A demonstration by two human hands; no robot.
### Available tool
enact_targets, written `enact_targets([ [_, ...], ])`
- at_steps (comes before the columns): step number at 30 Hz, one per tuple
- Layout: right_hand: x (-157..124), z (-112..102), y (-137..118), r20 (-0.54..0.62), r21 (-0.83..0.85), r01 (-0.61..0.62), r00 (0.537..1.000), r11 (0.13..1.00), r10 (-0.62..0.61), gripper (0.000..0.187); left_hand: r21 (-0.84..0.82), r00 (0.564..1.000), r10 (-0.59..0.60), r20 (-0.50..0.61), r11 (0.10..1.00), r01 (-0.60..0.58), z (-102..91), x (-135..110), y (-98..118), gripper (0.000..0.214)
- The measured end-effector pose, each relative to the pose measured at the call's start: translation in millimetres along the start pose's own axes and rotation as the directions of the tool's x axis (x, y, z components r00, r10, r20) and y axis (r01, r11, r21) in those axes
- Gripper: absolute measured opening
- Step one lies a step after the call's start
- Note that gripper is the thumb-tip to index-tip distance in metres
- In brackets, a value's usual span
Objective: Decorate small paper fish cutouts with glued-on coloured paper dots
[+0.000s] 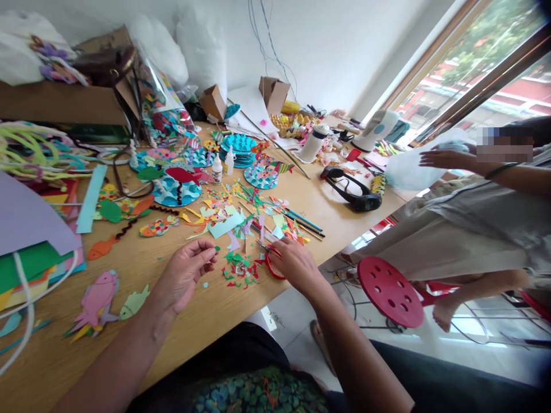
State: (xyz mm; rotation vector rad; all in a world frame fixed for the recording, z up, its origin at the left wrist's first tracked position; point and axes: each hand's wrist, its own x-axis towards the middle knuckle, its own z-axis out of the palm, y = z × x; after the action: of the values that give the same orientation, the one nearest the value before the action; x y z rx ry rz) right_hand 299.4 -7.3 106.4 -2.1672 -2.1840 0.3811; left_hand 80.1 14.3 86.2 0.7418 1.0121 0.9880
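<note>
My left hand [187,274] hovers over the wooden table [202,310], thumb and fingers pinched on a tiny green paper scrap [216,249]. My right hand [293,265] rests near the table's edge, closed on red-handled scissors [272,261] lying on the wood. Between the hands lies a scatter of red and green paper clippings [239,271]. A pink paper fish [97,298] and a small green paper fish [134,302] lie left of my left arm.
Coloured paper scraps, blue paper plates [176,189], glue bottles [217,169] and cardboard boxes crowd the table's back. Sheets of coloured paper [30,241] lie at left. Another person sits at right, a hand [439,158] on white stuffing. A red stool [390,289] stands beside the table.
</note>
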Motion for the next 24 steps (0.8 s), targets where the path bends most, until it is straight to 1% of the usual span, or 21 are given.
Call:
enact_targets([
  [1,-0.4,-2.3,-6.9,-0.056,0.1,0.061,0.997,0.993,-0.056,0.017,0.004,1.0,0.01,-0.003,1.0,-0.01,0.9,-0.2,-0.5,0.023],
  [2,-0.2,-3.8,-15.2,-0.109,0.22,0.129,0.988,0.967,-0.107,0.015,0.007,1.0,0.019,-0.005,1.0,-0.019,1.9,-0.6,-0.9,0.023],
  [3,0.5,-4.3,-24.6,-0.147,0.347,0.184,0.979,0.92,-0.141,0.012,0.01,1.0,0.026,-0.007,1.0,-0.026,2.8,-1.0,-1.2,0.022],
  [4,1.8,-3.7,-34.3,-0.161,0.465,0.211,0.975,0.86,-0.152,0.01,0.013,0.999,0.031,-0.009,0.999,-0.031,3.5,-1.6,-1.4,0.022],
  [6,5.8,0.5,-52.7,-0.145,0.648,0.227,0.974,0.727,-0.175,0.006,0.017,0.999,0.037,-0.013,0.999,-0.037,3.5,-3.1,-1.2,0.021],
  [8,10.7,7.5,-66.3,-0.112,0.755,0.203,0.977,0.624,-0.183,0.006,0.017,0.999,0.042,-0.01,0.999,-0.042,1.5,-4.9,-0.7,0.02],
  [11,16.7,18.0,-75.9,-0.059,0.829,0.158,0.979,0.537,-0.197,0.008,0.01,0.999,0.053,0.003,0.999,-0.053,-3.8,-7.3,-0.3,0.018],
  [15,20.2,25.0,-78.6,-0.04,0.857,0.154,0.971,0.492,-0.235,0.007,0.004,0.999,0.053,0.013,0.999,-0.053,-8.4,-9.5,-0.2,0.017],
  [19,20.1,23.8,-81.5,-0.03,0.867,0.143,0.971,0.477,-0.237,0.007,0.016,0.998,0.056,0.029,0.998,-0.057,-9.1,-10.5,-0.4,0.017],
  [21,19.4,22.0,-83.6,-0.015,0.892,0.123,0.97,0.436,-0.242,0.007,0.017,0.998,0.055,0.038,0.998,-0.056,-9.5,-11.3,-0.3,0.017],
  [24,18.2,20.4,-85.9,0.013,0.936,0.072,0.971,0.345,-0.24,0.008,-0.019,0.998,0.049,0.035,0.999,-0.048,-11.2,-13.3,0.2,0.018],
])
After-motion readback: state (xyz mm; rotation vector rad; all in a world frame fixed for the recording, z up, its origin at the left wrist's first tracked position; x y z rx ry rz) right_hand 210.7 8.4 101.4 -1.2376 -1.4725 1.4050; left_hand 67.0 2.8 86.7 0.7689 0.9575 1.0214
